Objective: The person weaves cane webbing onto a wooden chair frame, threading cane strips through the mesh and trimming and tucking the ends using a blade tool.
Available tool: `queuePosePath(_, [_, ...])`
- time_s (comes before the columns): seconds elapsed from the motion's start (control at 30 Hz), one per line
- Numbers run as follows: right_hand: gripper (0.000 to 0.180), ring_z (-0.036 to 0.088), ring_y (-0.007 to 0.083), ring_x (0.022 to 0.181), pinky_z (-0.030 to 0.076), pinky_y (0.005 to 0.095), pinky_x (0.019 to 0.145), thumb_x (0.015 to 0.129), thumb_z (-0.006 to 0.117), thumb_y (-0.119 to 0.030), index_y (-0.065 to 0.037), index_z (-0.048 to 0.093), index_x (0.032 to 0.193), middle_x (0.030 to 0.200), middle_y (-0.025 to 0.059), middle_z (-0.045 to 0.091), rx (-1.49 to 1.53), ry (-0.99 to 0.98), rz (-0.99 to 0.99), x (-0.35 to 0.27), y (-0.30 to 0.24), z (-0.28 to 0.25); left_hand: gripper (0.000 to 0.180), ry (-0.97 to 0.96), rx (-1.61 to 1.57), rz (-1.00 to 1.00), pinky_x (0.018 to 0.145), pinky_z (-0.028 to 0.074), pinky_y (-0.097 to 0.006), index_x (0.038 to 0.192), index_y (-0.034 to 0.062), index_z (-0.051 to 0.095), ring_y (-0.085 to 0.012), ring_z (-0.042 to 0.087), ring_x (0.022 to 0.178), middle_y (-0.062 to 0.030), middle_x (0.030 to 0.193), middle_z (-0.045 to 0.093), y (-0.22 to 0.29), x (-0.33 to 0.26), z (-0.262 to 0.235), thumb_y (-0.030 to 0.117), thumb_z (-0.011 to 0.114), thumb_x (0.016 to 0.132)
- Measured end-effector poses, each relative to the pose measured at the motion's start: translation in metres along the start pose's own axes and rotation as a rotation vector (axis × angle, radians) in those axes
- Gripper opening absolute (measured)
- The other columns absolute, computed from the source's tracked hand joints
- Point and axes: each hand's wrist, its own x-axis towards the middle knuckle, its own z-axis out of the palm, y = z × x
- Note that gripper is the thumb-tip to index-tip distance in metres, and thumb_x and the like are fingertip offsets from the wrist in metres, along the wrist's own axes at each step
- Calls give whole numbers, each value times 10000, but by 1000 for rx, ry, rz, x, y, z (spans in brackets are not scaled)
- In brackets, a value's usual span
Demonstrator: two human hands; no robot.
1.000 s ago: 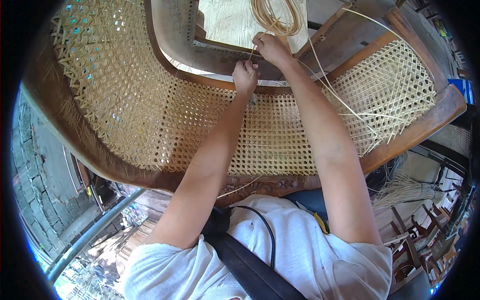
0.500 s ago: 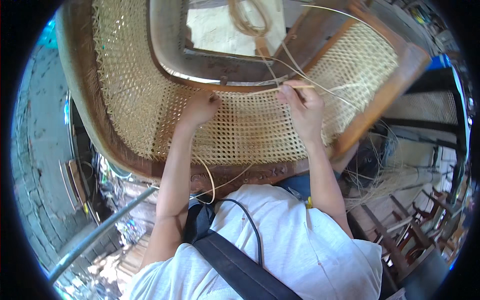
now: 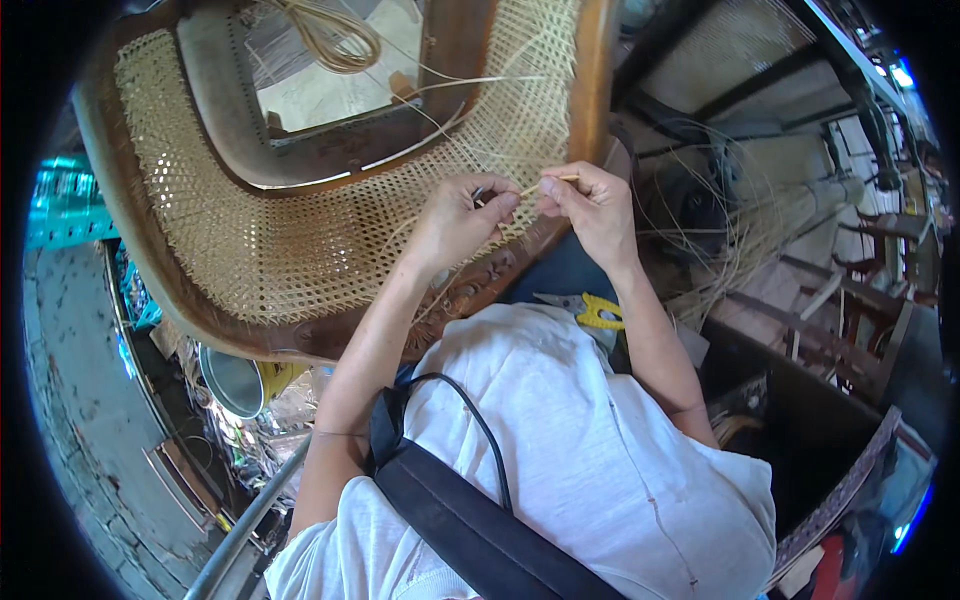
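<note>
A thin cane strand (image 3: 530, 189) runs between my two hands, over the near right corner of a wooden chair frame (image 3: 592, 85). My left hand (image 3: 455, 220) is closed on the strand with bent fingers; a small dark, shiny thing shows by its index finger, too unclear to name. My right hand (image 3: 597, 205) pinches the strand between thumb and fingertips, the end poking out past them. Beneath the hands lies woven cane webbing (image 3: 290, 245), which fills the curved border of the frame. Loose strands (image 3: 470, 78) cross the far part of the webbing.
A coil of cane (image 3: 340, 48) lies at the frame's inner opening. Yellow-handled shears (image 3: 600, 313) rest by my lap. Tangled cane strands (image 3: 735, 235) hang at the right, near dark furniture. A metal can (image 3: 232, 382) and a pipe (image 3: 245, 530) stand at the left.
My view has turned right, so the chair frame sits further left. My hands have come closer together, away from the inner rim to the near right edge. The shears now show.
</note>
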Motion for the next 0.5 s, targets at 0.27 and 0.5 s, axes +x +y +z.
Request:
queuePosePath(0.27, [200,646,176,862,522,309,782,821,593,1,-9,661,1009,913,102,657,-723,-378,116,-44,22,-78,177,-115,74,-111,560,475,-229,1016,3,689,-84,585,569,-22,807,653,-14,-2,-5,91,603,889])
queuePosePath(0.5, [538,521,395,1083,472,460,893,764,620,-36,-95,481,1280,1196,187,458,-1210,-529,150,-120,56,-49,188,-133,-7,-126,551,478,-239,1015,-7,694,-63,578,676,-4,831,660,12,-8,11,80,589,886])
